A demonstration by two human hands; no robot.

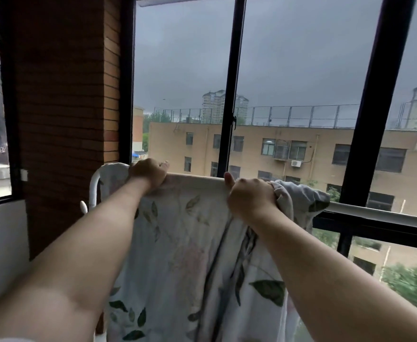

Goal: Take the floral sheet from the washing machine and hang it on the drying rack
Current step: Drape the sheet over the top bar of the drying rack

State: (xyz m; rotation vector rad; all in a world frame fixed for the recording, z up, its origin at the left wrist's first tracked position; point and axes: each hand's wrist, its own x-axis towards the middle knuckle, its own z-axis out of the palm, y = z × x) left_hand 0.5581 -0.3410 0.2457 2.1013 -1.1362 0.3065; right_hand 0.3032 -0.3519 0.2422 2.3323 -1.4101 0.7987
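Fabric like this floral sheet [190, 243] is soft and limp. Coming from the washing machine, it is probably damp, so it would feel heavier than it looks and cling to itself in folds. It lies draped over the top rail of the drying rack [375, 213], with most of it hanging down the near side of that rail. The left hand [148, 174] sits near the rail's curved left end, its fingers curled over the top, holding the cloth against the rail. The right hand [252, 198] is further right along the rail, apart from the left, and is closed tight round a thick bunch of cloth that is gathered rather than spread. Beyond that bunch the rail runs bare to the right. The best hold is probably the top edge close to the rail, drawing the bunch rightward. Pulling low down would likely drag the weight off. Behind the rail is a window [229, 82].
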